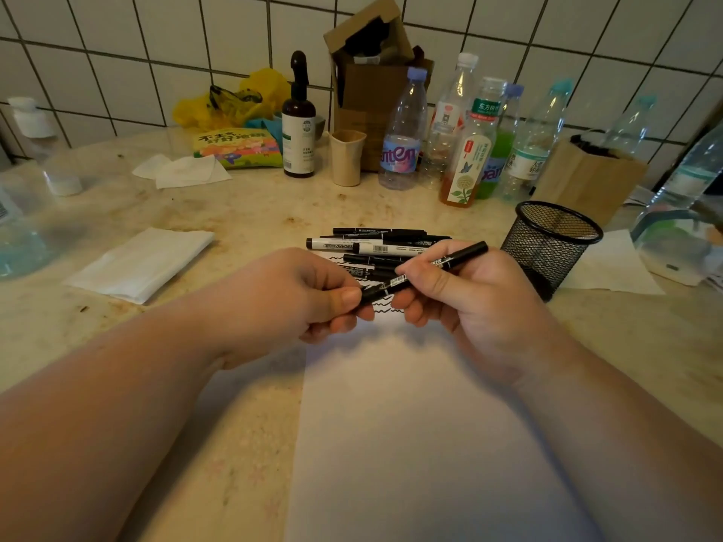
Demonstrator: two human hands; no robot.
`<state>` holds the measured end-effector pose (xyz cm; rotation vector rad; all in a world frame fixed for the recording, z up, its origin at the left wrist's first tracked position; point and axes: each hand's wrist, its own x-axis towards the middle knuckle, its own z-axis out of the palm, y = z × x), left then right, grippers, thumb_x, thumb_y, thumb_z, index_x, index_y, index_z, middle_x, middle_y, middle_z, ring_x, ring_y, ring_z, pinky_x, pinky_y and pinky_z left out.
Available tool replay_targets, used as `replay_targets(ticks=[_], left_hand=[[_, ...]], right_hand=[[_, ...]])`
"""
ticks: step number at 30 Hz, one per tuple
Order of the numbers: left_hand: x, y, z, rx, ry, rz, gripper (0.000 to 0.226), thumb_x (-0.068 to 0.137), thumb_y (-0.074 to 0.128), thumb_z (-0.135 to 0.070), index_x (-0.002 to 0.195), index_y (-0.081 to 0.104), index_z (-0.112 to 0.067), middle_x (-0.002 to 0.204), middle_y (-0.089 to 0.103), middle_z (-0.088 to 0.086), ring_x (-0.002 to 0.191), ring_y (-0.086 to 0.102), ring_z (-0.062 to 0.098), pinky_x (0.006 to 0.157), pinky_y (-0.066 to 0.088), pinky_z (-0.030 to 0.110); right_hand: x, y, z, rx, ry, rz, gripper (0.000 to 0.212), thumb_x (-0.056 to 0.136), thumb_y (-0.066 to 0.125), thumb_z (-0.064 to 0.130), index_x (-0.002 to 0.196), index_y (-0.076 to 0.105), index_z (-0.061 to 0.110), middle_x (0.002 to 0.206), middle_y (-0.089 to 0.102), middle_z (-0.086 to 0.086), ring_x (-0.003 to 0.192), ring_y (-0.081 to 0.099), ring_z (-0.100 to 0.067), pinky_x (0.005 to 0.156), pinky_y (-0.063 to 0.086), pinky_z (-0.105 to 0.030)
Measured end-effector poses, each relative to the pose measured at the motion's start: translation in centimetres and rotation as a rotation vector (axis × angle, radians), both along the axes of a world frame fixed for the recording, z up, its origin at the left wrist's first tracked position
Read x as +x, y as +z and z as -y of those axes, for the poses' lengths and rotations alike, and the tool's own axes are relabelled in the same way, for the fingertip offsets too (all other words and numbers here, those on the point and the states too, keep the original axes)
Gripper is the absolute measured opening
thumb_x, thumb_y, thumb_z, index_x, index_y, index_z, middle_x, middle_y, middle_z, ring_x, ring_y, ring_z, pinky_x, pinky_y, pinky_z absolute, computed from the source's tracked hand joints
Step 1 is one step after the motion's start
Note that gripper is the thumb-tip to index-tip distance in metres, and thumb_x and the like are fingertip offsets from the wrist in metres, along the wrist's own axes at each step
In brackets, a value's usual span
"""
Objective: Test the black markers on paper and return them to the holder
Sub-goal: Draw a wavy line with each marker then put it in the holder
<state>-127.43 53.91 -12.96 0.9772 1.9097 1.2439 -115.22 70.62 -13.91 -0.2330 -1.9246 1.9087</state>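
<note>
Stained tabletop (117,213). White paper (410,424) spread below the fingers, black squiggles showing just under them. Mesh holder (547,244) upright, right of the right hand (481,303). Pile of markers (375,248) lying just beyond the fingers. One black marker (430,271) held above the paper, tilted: left hand (309,295) fingers pinching its near end, right hand fingers curled round its barrel.

dim warm light | soft shadows | edges bowed, blurred | centre sharp
</note>
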Motion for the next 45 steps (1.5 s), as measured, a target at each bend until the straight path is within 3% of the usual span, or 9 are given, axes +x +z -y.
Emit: replay_targets(ticks=[3, 7, 13, 17, 21, 28, 35, 38, 45], left_hand=[[0.2, 0.1, -0.4, 0.045, 0.035, 0.064, 0.028, 0.097, 0.053, -0.014, 0.077, 0.072, -0.011, 0.060, 0.058, 0.000, 0.054, 0.043, 0.012, 0.050, 0.037, 0.017], [0.0, 0.2, -0.7, -0.028, 0.116, -0.308, 0.023, 0.095, 0.055, -0.033, 0.080, 0.070, -0.023, 0.061, 0.068, -0.014, 0.051, 0.054, -0.003, 0.051, 0.041, 0.006], [-0.7, -0.4, -0.2, -0.291, 0.198, -0.689, 0.018, 0.095, 0.050, -0.046, 0.089, 0.065, -0.039, 0.084, 0.067, -0.017, 0.065, 0.056, -0.001, 0.055, 0.037, 0.014], [-0.7, -0.9, -0.5, -0.269, 0.207, -0.692, 0.016, 0.094, 0.053, -0.045, 0.093, 0.068, -0.037, 0.084, 0.066, -0.019, 0.074, 0.056, -0.003, 0.059, 0.038, 0.013], [-0.7, -0.9, -0.4, -0.237, 0.220, -0.674, 0.014, 0.094, 0.055, -0.041, 0.088, 0.067, -0.037, 0.081, 0.066, -0.017, 0.073, 0.057, 0.000, 0.057, 0.037, 0.015], [-1.1, -1.1, -0.2, -0.239, 0.227, -0.674, 0.015, 0.094, 0.055, -0.040, 0.087, 0.068, -0.034, 0.082, 0.067, -0.015, 0.073, 0.058, 0.001, 0.056, 0.038, 0.016], [-1.3, -1.2, -0.2, -0.237, 0.222, -0.684, 0.015, 0.093, 0.055, -0.040, 0.086, 0.067, -0.036, 0.082, 0.066, -0.017, 0.073, 0.058, 0.001, 0.058, 0.040, 0.016], [-1.3, -1.3, -0.1, -0.231, 0.220, -0.676, 0.015, 0.093, 0.055, -0.041, 0.089, 0.068, -0.036, 0.083, 0.067, -0.017, 0.073, 0.059, 0.002, 0.059, 0.043, 0.017], [-1.6, -1.3, -0.2, -0.224, 0.230, -0.681, 0.013, 0.093, 0.056, -0.040, 0.089, 0.068, -0.040, 0.080, 0.065, -0.022, 0.072, 0.058, -0.003, 0.058, 0.041, 0.015]], right_hand=[[0.0, -0.3, 0.1, 0.034, -0.034, 0.006, 0.021, 0.081, 0.067, 0.026, 0.090, 0.070, 0.008, 0.067, 0.070, -0.007, 0.058, 0.062, -0.017, 0.056, 0.051, -0.026], [0.1, 0.2, -0.4, 0.023, -0.157, -0.033, 0.016, 0.094, 0.061, 0.025, 0.093, 0.071, 0.013, 0.063, 0.065, 0.000, 0.056, 0.055, -0.014, 0.055, 0.045, -0.026], [1.6, 3.0, -3.9, 0.213, -0.754, -0.254, 0.016, 0.104, 0.049, 0.033, 0.100, 0.063, 0.029, 0.064, 0.061, 0.013, 0.059, 0.056, -0.009, 0.057, 0.048, -0.031], [1.8, 3.2, -6.8, 0.375, -1.109, -0.253, 0.018, 0.094, 0.048, 0.055, 0.093, 0.063, 0.046, 0.085, 0.067, 0.007, 0.080, 0.069, -0.031, 0.070, 0.058, -0.055], [2.0, 2.9, -8.2, 0.442, -1.233, -0.053, 0.034, 0.097, 0.051, 0.049, 0.106, 0.071, 0.023, 0.093, 0.065, 0.003, 0.083, 0.060, -0.018, 0.067, 0.040, -0.026], [1.6, 2.0, -9.1, 0.289, -1.122, 0.006, 0.038, 0.087, 0.061, 0.050, 0.068, 0.062, 0.018, 0.064, 0.057, 0.002, 0.061, 0.057, -0.024, 0.056, 0.043, -0.026], [1.4, 2.0, -7.9, 0.379, -1.089, -0.117, 0.030, 0.090, 0.065, 0.042, 0.118, 0.064, 0.031, 0.069, 0.055, 0.012, 0.063, 0.053, 0.000, 0.062, 0.047, -0.020], [1.6, 1.9, -5.9, 0.565, -0.900, -0.158, 0.012, 0.093, 0.067, 0.029, 0.101, 0.060, 0.034, 0.072, 0.058, 0.012, 0.060, 0.052, 0.003, 0.057, 0.040, -0.008], [0.0, -1.0, -4.3, 1.031, -0.396, 0.394, 0.014, 0.085, 0.079, 0.026, 0.098, 0.074, 0.027, 0.094, 0.060, 0.012, 0.088, 0.054, -0.011, 0.075, 0.036, -0.023]])
